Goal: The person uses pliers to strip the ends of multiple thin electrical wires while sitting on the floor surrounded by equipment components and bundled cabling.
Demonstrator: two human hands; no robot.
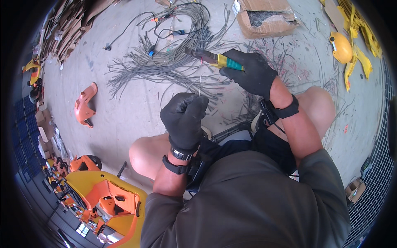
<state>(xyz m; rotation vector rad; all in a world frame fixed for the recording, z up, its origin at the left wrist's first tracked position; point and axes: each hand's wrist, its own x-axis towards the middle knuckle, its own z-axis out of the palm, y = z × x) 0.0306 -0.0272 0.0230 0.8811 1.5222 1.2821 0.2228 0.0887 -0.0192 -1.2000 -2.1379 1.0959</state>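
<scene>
My left hand [185, 119], in a black glove, is closed on a thin pale wire [200, 85] that rises from between thumb and fingers. Higher and to the right, my right hand [251, 71], gloved too, grips pliers [214, 58] by their yellow and green handles. The dark jaws point left, above the wire; a short pink wire piece [202, 59] shows at them. Whether the jaws touch the pale wire I cannot tell. Beyond both hands lies a large bundle of grey cables [198, 24] on the concrete floor, with frayed-out ends towards the left.
An open cardboard box [266, 18] holds tangled wire, with cable scraps [288, 59] strewn beside it. Orange plastic part [85, 105] lies left; yellow plastic parts [341, 48] lie right. A yellow and orange plastic body [136, 192] stands lower left. Flattened cardboard [69, 26] is piled upper left.
</scene>
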